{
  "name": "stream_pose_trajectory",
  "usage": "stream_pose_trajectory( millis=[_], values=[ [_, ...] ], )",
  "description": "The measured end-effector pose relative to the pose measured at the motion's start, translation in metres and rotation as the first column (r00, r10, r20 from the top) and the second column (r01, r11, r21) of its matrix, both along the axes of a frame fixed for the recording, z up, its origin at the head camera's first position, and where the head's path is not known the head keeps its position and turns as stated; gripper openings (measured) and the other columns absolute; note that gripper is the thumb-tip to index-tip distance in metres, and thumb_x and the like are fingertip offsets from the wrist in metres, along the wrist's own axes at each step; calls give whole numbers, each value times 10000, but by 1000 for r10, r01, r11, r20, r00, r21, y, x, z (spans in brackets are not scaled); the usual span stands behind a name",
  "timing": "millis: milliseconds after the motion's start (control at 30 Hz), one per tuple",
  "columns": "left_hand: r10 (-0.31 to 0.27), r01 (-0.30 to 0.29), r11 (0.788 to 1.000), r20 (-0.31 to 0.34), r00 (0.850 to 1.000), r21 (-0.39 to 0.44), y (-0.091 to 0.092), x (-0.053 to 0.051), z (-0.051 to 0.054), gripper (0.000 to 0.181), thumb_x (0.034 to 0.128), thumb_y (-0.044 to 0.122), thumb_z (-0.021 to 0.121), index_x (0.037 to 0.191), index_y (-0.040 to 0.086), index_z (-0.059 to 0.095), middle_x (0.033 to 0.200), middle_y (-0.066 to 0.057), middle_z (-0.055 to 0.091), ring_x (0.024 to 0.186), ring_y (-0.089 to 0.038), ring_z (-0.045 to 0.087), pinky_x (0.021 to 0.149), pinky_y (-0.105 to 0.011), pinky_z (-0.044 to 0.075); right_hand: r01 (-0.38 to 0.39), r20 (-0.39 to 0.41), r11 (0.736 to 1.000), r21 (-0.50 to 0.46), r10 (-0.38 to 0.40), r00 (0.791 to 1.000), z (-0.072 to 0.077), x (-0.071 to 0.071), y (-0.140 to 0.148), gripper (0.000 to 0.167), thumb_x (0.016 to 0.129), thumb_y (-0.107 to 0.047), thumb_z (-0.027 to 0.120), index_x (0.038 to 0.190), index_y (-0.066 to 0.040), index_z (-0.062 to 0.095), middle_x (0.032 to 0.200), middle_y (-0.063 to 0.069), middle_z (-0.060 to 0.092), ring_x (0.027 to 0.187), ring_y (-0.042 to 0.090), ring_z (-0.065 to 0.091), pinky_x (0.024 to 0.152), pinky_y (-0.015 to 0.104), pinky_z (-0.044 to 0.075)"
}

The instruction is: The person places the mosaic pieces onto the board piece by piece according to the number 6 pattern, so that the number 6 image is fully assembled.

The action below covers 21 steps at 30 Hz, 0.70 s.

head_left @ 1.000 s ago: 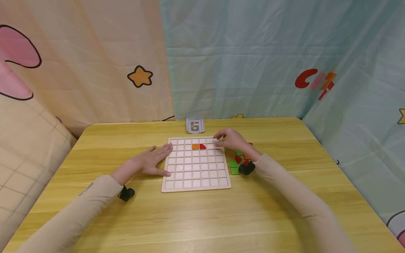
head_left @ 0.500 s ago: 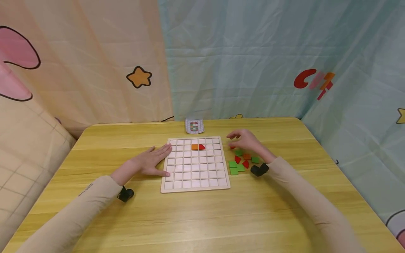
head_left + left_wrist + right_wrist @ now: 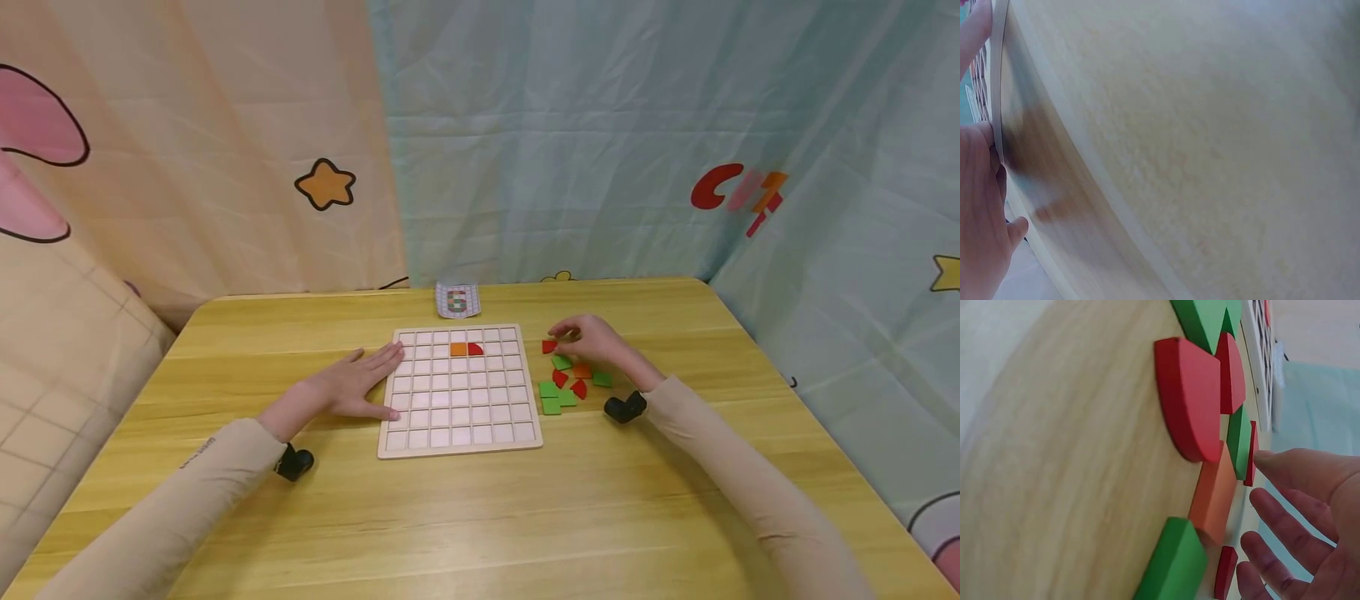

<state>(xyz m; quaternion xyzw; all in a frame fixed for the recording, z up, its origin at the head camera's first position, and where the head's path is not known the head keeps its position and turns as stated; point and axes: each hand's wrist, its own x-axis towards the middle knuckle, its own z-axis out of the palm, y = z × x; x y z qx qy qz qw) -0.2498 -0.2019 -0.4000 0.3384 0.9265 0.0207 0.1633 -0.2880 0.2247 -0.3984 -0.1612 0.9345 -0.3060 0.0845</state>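
yellowish wood table [image 3: 420,525] stretches across the foreground. nearest on it lies a white gridded board [image 3: 459,454], its left edge under the spread fingers of the left hand [image 3: 358,385]. just right of the board sit flat green squares [image 3: 550,390], two red wedges [image 3: 568,384] and a loose orange square [image 3: 582,372]. past these is the right hand [image 3: 596,343], thumb and fingers parted and gently bent. the farthest red wedge [image 3: 548,346] lies immediately left of its thumb and index finger, between them and the board's right edge. the thumb tip is at the wedge; whether it touches, i cannot tell, and no pinch shows. nor can i make out a long axis on that piece. the right hand is far nearer it; the left is across the board. toward the board's far side an orange tile [image 3: 458,349] and a red tile [image 3: 476,349] sit side by side. beyond lie a printed card [image 3: 457,310] and a curtain [image 3: 540,167].
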Motion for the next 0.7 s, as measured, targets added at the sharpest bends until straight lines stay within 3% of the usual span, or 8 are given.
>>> stream_pose_trajectory(
  millis=[433, 700],
  values=[
    [-2, 2, 1000, -9, 1000, 1, -1, -1, -2, 1057, 851, 717, 487, 1546, 44, 62, 1628, -137, -5, 1501, -309, 80, 1186, -587, 87, 4, -40, 997, 79, -1, 999, -5, -5, -8, 324, 867, -189, 715, 1164, -63, 684, 1042, 104, 708, 923, 226, 643, 841, 396, 525],
    [0, 0, 1000, -8, 1000, 5, 0, -1, -1, 1061, 846, 719, 492, 1547, 49, 60, 1629, -132, -6, 1500, -311, 84, 1187, -584, 86, 21, -37, 990, 141, -16, 999, -4, -7, -13, 356, 865, -234, 718, 1182, -79, 671, 887, 45, 683, 752, 158, 588, 726, 321, 481]
  ],
)
